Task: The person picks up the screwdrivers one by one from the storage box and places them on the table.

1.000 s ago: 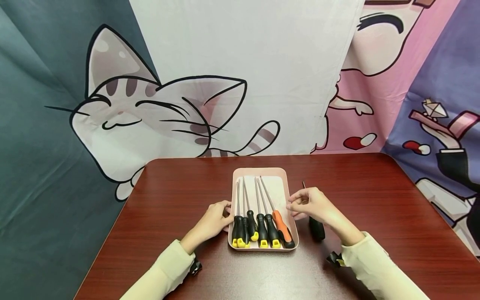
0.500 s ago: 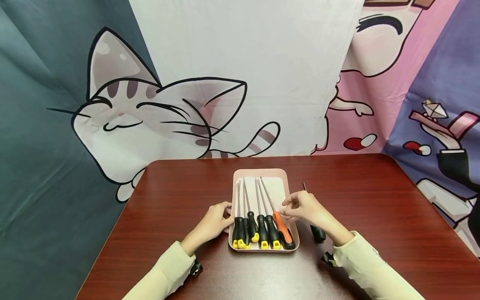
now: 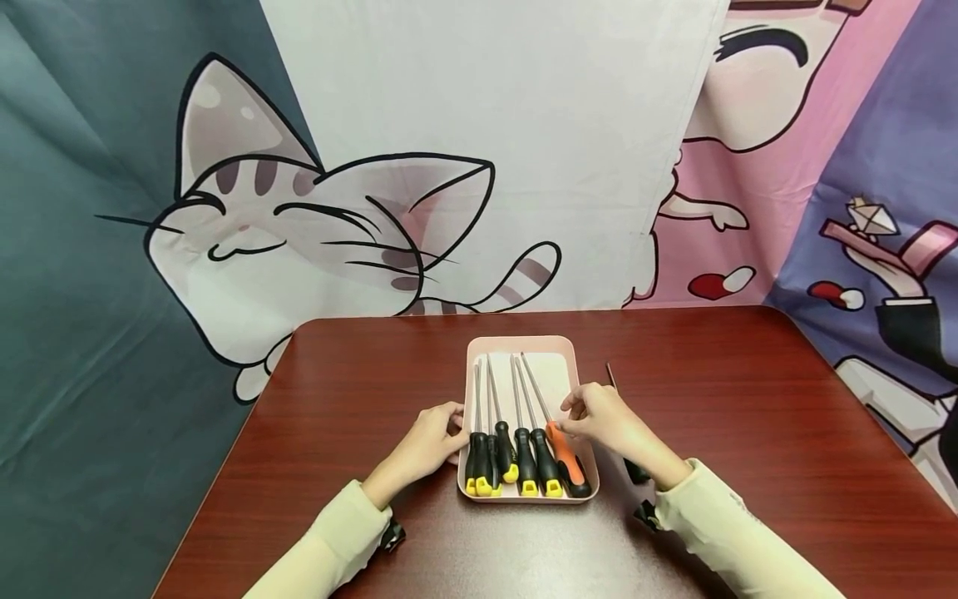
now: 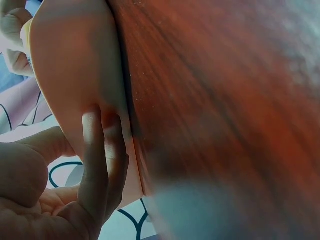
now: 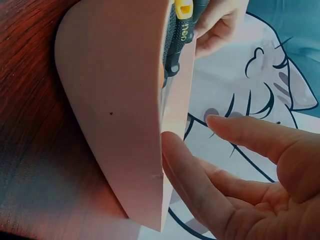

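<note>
Right hand (image 3: 604, 421) partly hides a screwdriver (image 3: 637, 472) beside the tray (image 3: 520, 344).

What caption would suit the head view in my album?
Left hand holding a pink tray of screwdrivers, right hand close to the orange-handled one.

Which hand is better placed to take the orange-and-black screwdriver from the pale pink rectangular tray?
Probably the right hand: it is beside the orange-and-black screwdriver, thumb and fingers apart. The left hand holds the opposite side of the tray, with black-and-yellow screwdrivers in between.
</note>
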`<state>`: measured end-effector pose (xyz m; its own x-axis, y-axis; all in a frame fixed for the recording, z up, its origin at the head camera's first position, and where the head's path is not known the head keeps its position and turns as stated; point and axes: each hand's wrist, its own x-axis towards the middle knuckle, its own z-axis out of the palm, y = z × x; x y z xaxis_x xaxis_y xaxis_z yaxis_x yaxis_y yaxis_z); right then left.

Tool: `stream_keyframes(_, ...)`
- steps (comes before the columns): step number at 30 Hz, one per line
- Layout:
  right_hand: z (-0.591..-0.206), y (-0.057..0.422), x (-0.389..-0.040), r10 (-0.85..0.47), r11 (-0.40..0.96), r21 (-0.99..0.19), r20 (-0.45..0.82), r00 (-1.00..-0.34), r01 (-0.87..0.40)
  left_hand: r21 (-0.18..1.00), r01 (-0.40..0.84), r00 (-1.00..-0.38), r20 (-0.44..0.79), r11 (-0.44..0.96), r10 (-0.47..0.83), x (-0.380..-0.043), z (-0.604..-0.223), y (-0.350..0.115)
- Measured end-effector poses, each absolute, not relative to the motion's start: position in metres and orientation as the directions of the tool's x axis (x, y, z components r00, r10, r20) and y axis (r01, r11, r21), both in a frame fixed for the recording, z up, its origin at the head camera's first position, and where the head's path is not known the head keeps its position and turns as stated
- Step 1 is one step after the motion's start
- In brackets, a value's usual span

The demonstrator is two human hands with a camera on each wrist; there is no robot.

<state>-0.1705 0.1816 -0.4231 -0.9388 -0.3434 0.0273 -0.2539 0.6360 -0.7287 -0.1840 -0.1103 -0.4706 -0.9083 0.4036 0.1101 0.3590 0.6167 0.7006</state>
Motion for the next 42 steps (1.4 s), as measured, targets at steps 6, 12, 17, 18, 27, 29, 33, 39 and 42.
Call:
stream_keyframes(6, -0.425, 0.180, -0.171, -0.338, 0.700, -0.667, 0.006, -0.941, -0.255, 0.739, 0.331, -0.908, 0.080, 0.587, 0.411, -0.185, -0.469, -0.109)
stream_keyframes(12, -0.424, 0.175, -0.170, -0.343, 0.734, -0.615, 0.030, -0.939, -0.288, 0.729, 0.337, -0.908, 0.085, 0.596, 0.409, -0.186, -0.466, -0.107)
stream_keyframes(17, -0.425, 0.167, -0.167, -0.360, 0.767, -0.555, 0.041, -0.932, -0.321, 0.693, 0.359, -0.906, 0.098, 0.625, 0.412, -0.186, -0.467, -0.107)
stream_keyframes(18, -0.426, 0.166, -0.166, -0.356, 0.775, -0.547, 0.035, -0.934, -0.316, 0.684, 0.362, -0.906, 0.100, 0.633, 0.411, -0.186, -0.467, -0.107)
stream_keyframes(27, -0.431, 0.157, -0.161, -0.343, 0.819, -0.486, 0.008, -0.939, -0.303, 0.683, 0.375, -0.902, 0.113, 0.627, 0.416, -0.185, -0.472, -0.109)
stream_keyframes(29, -0.433, 0.155, -0.160, -0.356, 0.819, -0.477, 0.010, -0.934, -0.318, 0.678, 0.376, -0.903, 0.116, 0.632, 0.413, -0.185, -0.473, -0.110)
stream_keyframes(33, -0.436, 0.152, -0.158, -0.367, 0.826, -0.452, 0.022, -0.930, -0.337, 0.689, 0.372, -0.904, 0.116, 0.622, 0.413, -0.185, -0.473, -0.110)
stream_keyframes(39, -0.437, 0.147, -0.155, -0.364, 0.840, -0.422, 0.028, -0.931, -0.342, 0.702, 0.362, -0.906, 0.109, 0.613, 0.410, -0.184, -0.473, -0.111)
stream_keyframes(42, -0.438, 0.146, -0.155, -0.381, 0.831, -0.426, 0.032, -0.924, -0.357, 0.702, 0.359, -0.908, 0.109, 0.615, 0.405, -0.183, -0.473, -0.111)
